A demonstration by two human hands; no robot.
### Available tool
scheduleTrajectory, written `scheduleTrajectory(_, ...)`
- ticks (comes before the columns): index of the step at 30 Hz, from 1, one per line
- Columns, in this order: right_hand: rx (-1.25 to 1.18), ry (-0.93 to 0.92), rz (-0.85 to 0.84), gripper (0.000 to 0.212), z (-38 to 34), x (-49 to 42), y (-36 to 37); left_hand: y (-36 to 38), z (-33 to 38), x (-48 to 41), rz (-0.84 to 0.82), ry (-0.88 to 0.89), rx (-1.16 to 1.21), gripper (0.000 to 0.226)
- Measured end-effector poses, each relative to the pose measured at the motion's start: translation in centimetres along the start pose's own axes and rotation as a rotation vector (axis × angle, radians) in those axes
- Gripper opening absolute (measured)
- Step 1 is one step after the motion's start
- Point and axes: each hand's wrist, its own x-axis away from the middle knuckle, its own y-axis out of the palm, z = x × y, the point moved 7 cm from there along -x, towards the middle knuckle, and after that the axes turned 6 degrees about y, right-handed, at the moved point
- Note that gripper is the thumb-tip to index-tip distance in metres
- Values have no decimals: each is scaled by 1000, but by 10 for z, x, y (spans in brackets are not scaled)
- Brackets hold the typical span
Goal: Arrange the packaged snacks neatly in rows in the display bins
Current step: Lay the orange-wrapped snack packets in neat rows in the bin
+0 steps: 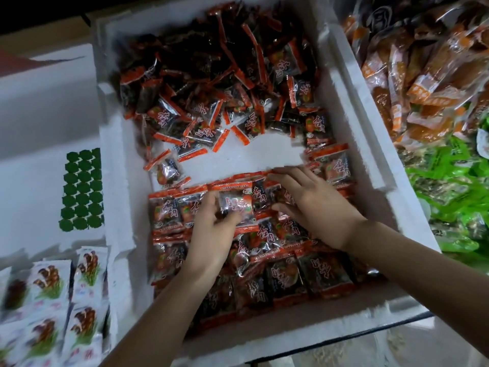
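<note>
While the left hand is pinching one snack packet by its lower edge, fingers narrowed on it, the right hand is lying flat and spread across the neighbouring packets, gripping nothing; it seems to be pinning them so they do not slide as the new one goes down. The held packet is hovering over the top row, near the centre of the white foam bin, probably to extend that row toward 3 o'clock.

Finished rows are filling the bin's 6 o'clock half, lying flat and overlapping. At 12 o'clock the loose pile is waiting, tumbled any way up. Between pile and rows, a strip of bare bin floor is giving the hands their working room. A few packets are already stacking along the wall at 3 o'clock, so space there is tight, and the rim is hemming in the wrist.

Outside the bin, white packets are lying at 8 o'clock, orange packets at 2 o'clock, green packets at 3 o'clock.
</note>
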Motion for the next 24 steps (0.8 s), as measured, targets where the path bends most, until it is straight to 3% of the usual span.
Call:
scheduleTrajectory(3, -490, 212, -129, 55, -26, 12, -3, 4, 1, 12, -92, 73, 59, 21)
scheduleTrajectory(6, -681, 306, -134, 44, -36, 20, 3, 4, -1, 25, -164, 163, 17, 13)
scheduleTrajectory(12, -816, 382, -238, 15, -57, 25, 15, -31, -15, 47, 47, 202, -150, 22)
scheduleTrajectory(15, -811, 380, -308, 7, -73, 27, 29, -60, -19, 64, 115, 273, -387, 21)
scheduleTrajectory(17, -817, 403, -336, 5, -80, 27, 37, -81, -22, 72, 126, 354, -641, 14)
scheduleTrajectory(19, -797, 403, -383, 8, -90, 27, 47, -97, -29, 84, 101, 440, -833, 23)
scheduleTrajectory(24, -639, 284, -470, 12, -127, 33, 70, -116, -52, 115, 26, 502, -951, 33)
